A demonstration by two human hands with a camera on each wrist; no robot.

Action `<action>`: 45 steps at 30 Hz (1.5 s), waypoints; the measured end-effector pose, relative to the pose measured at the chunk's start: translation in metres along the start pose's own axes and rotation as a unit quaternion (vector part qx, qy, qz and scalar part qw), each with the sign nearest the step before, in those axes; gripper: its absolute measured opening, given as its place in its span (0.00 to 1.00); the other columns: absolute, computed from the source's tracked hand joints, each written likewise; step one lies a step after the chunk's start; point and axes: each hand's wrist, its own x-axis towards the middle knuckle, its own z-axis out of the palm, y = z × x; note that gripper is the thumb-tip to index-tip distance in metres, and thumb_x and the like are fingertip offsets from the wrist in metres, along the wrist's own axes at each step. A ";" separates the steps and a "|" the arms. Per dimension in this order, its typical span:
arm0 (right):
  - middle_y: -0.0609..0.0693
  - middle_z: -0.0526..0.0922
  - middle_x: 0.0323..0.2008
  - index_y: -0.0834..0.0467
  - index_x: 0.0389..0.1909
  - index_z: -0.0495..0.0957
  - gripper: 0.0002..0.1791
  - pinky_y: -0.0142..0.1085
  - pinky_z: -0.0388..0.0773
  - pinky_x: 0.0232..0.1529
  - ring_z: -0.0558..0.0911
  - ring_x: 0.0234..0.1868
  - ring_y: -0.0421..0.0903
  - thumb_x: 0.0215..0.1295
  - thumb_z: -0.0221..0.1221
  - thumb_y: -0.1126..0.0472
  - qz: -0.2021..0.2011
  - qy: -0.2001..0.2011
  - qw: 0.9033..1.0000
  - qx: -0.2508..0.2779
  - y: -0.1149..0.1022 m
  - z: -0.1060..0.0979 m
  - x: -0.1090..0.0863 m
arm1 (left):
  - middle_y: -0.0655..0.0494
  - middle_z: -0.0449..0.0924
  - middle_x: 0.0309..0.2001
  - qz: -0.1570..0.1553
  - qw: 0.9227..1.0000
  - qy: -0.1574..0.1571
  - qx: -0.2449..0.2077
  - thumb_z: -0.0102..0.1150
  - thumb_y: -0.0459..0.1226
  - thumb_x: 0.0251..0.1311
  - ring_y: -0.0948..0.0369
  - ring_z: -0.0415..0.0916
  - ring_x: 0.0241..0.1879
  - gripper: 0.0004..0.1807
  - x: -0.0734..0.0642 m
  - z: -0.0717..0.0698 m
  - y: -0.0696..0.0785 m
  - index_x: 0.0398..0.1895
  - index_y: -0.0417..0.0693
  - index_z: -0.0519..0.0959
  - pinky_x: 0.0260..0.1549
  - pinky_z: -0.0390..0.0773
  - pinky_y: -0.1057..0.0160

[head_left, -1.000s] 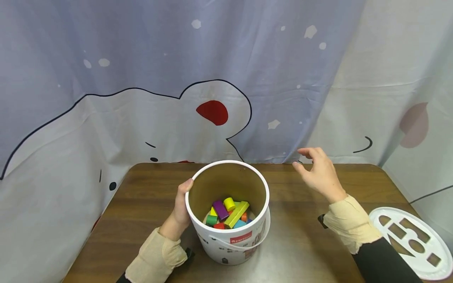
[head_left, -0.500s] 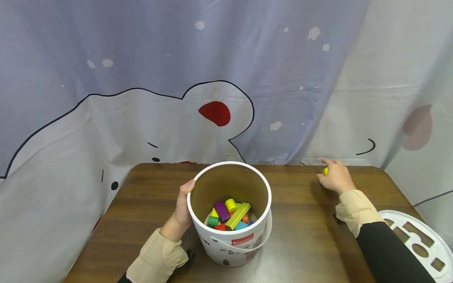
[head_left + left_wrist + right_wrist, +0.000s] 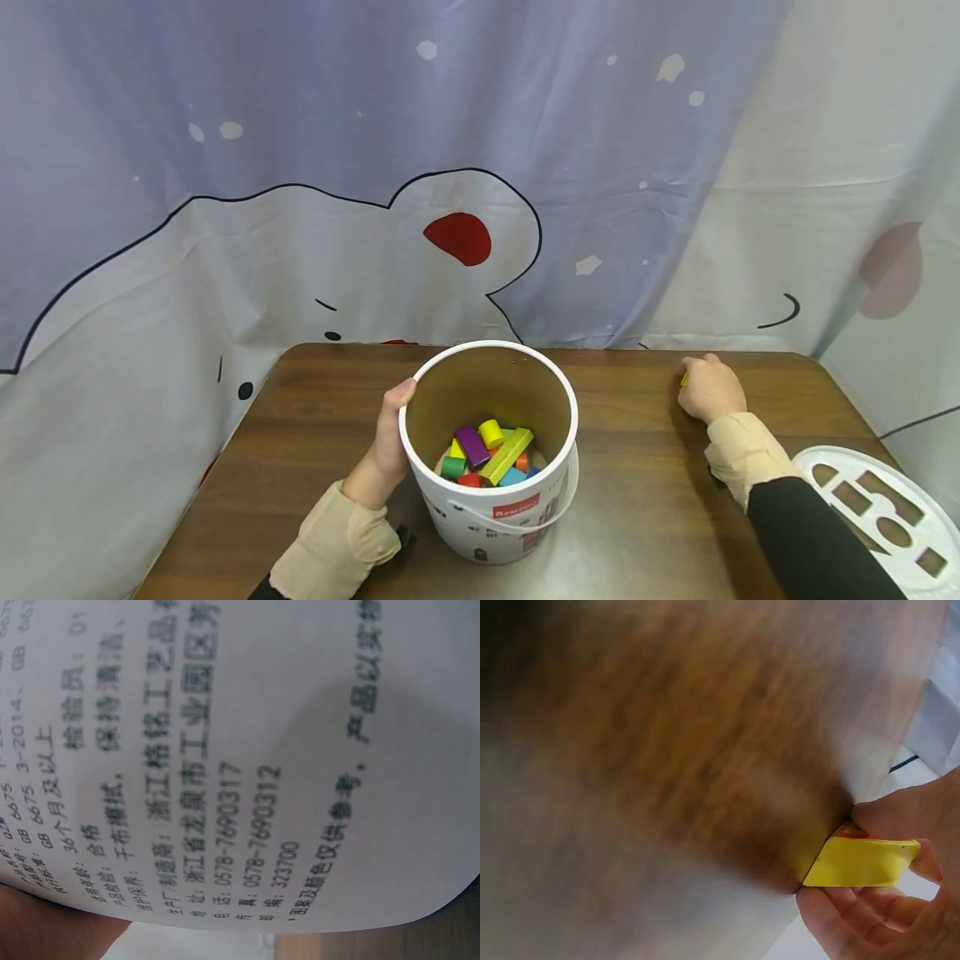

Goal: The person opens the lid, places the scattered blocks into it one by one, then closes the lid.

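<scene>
In the head view, a white bucket point(image 3: 491, 525) stands on the table, tilted a little, with several coloured wooden blocks point(image 3: 505, 457) at its bottom. My left hand point(image 3: 386, 446) grips its rim from the left, thumb on the edge. The bucket's printed side point(image 3: 247, 765) fills the left wrist view, with a bit of the hand at the lower left. At the table's far right my right hand point(image 3: 711, 390) pinches a yellow block point(image 3: 866, 862) between thumb and fingers. One end of the block is right at the table surface. In the head view the hand hides most of it.
A white lid point(image 3: 918, 546) with shaped cut-outs lies at the table's right edge, beside the right sleeve. The bucket's white handle point(image 3: 566, 492) hangs down at its front right. Behind the brown wooden table point(image 3: 622, 500) hangs a printed curtain point(image 3: 337, 267).
My right hand has moved right, to the table's far right, and taken hold of the yellow block; it has since come down slightly. The left hand keeps its grip on the bucket.
</scene>
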 end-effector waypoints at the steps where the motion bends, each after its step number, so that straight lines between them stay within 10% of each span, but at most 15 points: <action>1: 0.74 0.77 0.45 0.69 0.53 0.81 0.24 0.63 0.78 0.43 0.80 0.40 0.70 0.52 0.56 0.70 0.000 0.000 1.000 -0.003 -0.001 0.001 0.000 | 0.62 0.81 0.57 0.000 1.000 0.001 0.000 0.27 0.60 0.73 0.57 0.75 0.60 0.29 0.000 0.000 0.000 0.59 0.62 0.76 0.64 0.70 0.50; 8: 0.72 0.80 0.43 0.67 0.47 0.83 0.18 0.62 0.78 0.44 0.81 0.43 0.69 0.53 0.58 0.70 -0.018 -0.009 1.000 0.011 -0.013 -0.002 -0.003 | 0.63 0.81 0.56 -0.002 1.000 0.003 -0.006 0.27 0.60 0.72 0.58 0.75 0.59 0.30 0.002 0.001 -0.002 0.58 0.60 0.76 0.64 0.71 0.51; 14: 0.66 0.85 0.42 0.60 0.48 0.85 0.13 0.48 0.73 0.35 0.80 0.36 0.58 0.62 0.63 0.63 -0.053 0.059 0.992 0.096 -0.052 -0.028 -0.010 | 0.61 0.80 0.57 -0.011 1.000 0.006 -0.004 0.27 0.61 0.72 0.55 0.74 0.60 0.31 0.000 0.001 -0.003 0.60 0.59 0.75 0.65 0.69 0.48; 29: 0.45 0.85 0.40 0.54 0.44 0.86 0.15 0.26 0.83 0.43 0.84 0.37 0.37 0.59 0.70 0.73 -0.267 0.200 0.895 0.294 -0.199 -0.128 -0.067 | 0.63 0.81 0.56 -0.006 1.000 0.014 -0.002 0.27 0.60 0.72 0.59 0.75 0.59 0.30 -0.001 0.002 0.000 0.58 0.60 0.76 0.64 0.71 0.53; 45: 0.42 0.83 0.45 0.52 0.45 0.84 0.14 0.32 0.82 0.45 0.82 0.43 0.36 0.61 0.70 0.68 -0.367 0.139 0.873 0.290 -0.252 -0.121 -0.103 | 0.61 0.80 0.57 -0.006 1.000 0.014 0.011 0.26 0.61 0.72 0.55 0.74 0.61 0.33 0.000 0.003 0.002 0.61 0.56 0.74 0.65 0.68 0.47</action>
